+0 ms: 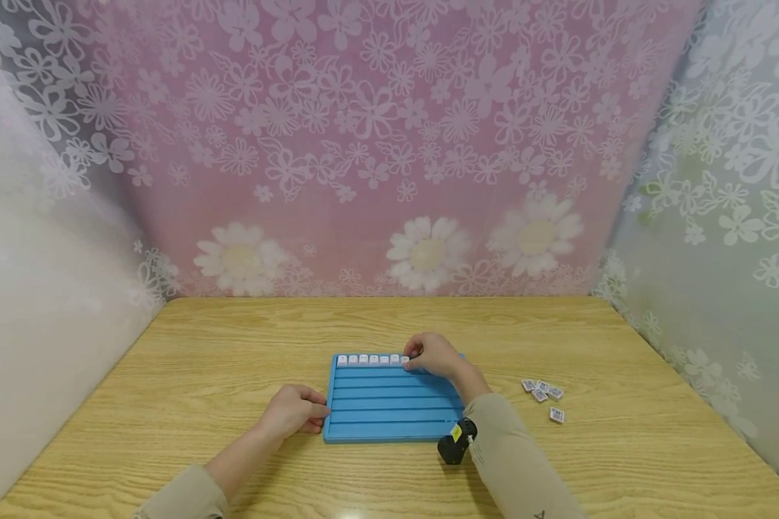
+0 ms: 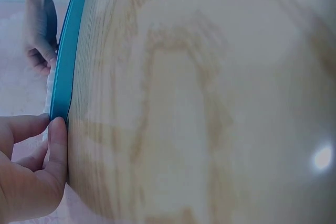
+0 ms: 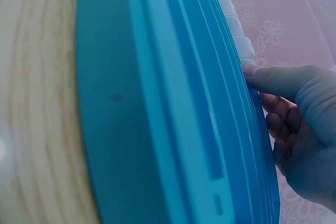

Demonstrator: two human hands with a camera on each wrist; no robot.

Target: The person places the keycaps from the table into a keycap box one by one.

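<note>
A blue tray (image 1: 389, 437) with several long grooves lies on the wooden table. White tiles (image 1: 363, 360) with small dark markings stand side by side in its far groove, starting from the left end. My right hand (image 1: 433, 355) pinches a white tile (image 1: 405, 360) at the right end of this row. In the right wrist view, the thumb (image 3: 273, 80) is on that tile and the other fingers are curled behind the tray's far side. My left hand (image 1: 292, 412) grips the tray's left edge; the left wrist view shows thumb and forefinger at the blue rim (image 2: 64, 90).
Several loose white tiles (image 1: 540, 395) with printed faces lie on the table (image 1: 234, 331) right of the tray, one of them (image 1: 557, 415) a little nearer. A black wrist camera (image 1: 454, 448) on my right forearm overlaps the tray's near right corner. Flowered curtains surround the table.
</note>
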